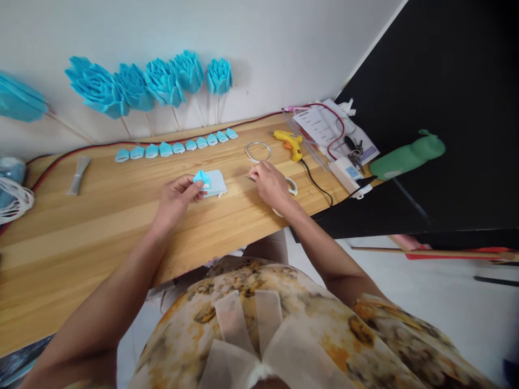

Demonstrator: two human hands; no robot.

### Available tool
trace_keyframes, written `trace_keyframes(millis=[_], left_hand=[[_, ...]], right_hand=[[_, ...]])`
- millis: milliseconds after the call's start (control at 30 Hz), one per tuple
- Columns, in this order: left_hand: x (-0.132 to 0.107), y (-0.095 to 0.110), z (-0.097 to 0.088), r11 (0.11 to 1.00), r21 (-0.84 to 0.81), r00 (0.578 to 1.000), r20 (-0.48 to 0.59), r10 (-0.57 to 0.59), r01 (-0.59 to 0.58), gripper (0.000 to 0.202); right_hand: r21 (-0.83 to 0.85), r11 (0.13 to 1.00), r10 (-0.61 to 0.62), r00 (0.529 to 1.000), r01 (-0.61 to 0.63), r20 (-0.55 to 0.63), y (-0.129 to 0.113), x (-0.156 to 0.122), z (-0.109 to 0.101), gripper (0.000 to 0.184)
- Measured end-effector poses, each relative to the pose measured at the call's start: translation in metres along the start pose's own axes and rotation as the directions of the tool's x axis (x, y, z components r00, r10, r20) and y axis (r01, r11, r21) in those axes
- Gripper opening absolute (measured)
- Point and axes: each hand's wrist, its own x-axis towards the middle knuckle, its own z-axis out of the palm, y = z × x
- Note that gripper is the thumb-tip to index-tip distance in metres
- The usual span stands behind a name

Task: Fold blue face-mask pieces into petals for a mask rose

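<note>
Between the thumb and fingers of my left hand (180,193) is a folded blue petal piece (201,177), with a small white patch on it. Right behind it lies a stack of pale blue sheets (218,182) on the wooden table. My right hand (268,182) is closed in a pinch, apart from the stack; a small dark tip shows at its fingers, too small to name. Partly behind that hand and wrist rests a white tape roll (292,186). Farther back, several folded blue petals (152,151) stand in a row.
Large blue paper flowers (162,81) on sticks lean against the wall. A yellow glue gun (290,142) and a thin white ring (259,143) lie behind my right hand. At the right are a power strip (347,174), papers (320,132), keys (354,148) and a green bottle (407,156).
</note>
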Motion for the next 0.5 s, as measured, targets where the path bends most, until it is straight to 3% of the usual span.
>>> trace_keyframes(millis=[133,200,367,500], left_hand=[[-0.006,0.008,0.004,0.999,0.038,0.998,0.063,-0.02,0.018,0.022],[-0.01,0.015,0.009,0.997,0.08,0.989,0.144,-0.025,0.014,0.022],[-0.022,0.024,0.034,0.995,0.095,0.916,0.402,0.002,-0.044,0.021],[-0.022,0.013,0.056,0.991,0.091,0.866,0.498,0.043,-0.102,0.022]], right_hand=[[0.106,0.994,-0.001,0.976,0.024,-0.218,-0.013,0.006,-0.022,0.018],[0.141,0.989,-0.01,0.96,0.052,-0.28,-0.02,0.008,-0.032,0.018],[0.147,0.986,-0.025,0.947,0.075,-0.32,-0.038,0.012,-0.045,0.019],[0.132,0.99,-0.013,0.951,0.056,-0.309,-0.05,0.015,-0.044,0.02]])
